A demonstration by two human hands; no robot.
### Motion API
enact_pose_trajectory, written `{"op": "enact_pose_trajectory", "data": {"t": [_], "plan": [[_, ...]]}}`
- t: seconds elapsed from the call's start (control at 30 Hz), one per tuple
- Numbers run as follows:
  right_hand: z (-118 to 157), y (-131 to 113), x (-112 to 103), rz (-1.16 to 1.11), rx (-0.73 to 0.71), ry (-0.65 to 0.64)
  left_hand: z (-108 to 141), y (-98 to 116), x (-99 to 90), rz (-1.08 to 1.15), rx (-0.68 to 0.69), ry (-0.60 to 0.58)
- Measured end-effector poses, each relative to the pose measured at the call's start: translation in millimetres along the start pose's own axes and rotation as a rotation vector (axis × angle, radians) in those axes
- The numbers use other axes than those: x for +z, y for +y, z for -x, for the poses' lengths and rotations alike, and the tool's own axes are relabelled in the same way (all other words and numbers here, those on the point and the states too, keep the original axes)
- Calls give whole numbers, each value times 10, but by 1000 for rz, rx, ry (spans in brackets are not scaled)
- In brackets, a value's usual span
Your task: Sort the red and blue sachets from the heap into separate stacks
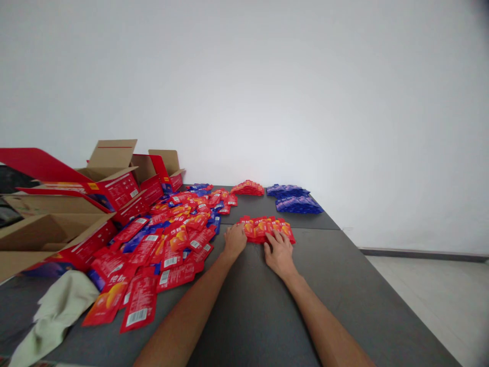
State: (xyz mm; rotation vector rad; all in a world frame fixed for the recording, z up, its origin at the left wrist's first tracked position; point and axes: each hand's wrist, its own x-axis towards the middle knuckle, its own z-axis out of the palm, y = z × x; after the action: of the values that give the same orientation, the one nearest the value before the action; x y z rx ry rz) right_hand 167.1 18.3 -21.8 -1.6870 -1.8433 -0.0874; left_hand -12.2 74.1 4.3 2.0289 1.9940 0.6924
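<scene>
— Two hands on the gray table, both at the same small row of red packets?

— Yes. The left hand lies palm down at the row's left end, fingers loosely curled, touching the nearest packet there. It grips nothing that I can see.

— And the right hand?

— Flat and spread, fingertips resting on the near edge of the row, toward its right end. Not closed around anything.

— Where does that row sit?

— Just past the seam that crosses the table, about the middle, with the packets overlapping side by side.

— What's around it?

— To the left, a big loose heap of red and blue packets spreads down toward the near edge. Beyond it stand open cardboard boxes with red printed sides, flaps up. A pale cloth lies crumpled at the near left corner, touching the heap.

— Anything farther back?

— A small stack of red packets near the wall, and just to its right a pile of blue packets. Both are well apart from the hands.
</scene>
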Motion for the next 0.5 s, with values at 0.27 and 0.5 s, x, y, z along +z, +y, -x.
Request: {"op": "enact_pose_trajectory", "data": {"t": [0.27, 0.5], "plan": [[25, -72, 8, -28, -10, -26, 216, -343, -253, -333, -76, 194], [78, -149, 1, -101, -76, -50, 425, -600, -404, -409, -219, 172]]}}
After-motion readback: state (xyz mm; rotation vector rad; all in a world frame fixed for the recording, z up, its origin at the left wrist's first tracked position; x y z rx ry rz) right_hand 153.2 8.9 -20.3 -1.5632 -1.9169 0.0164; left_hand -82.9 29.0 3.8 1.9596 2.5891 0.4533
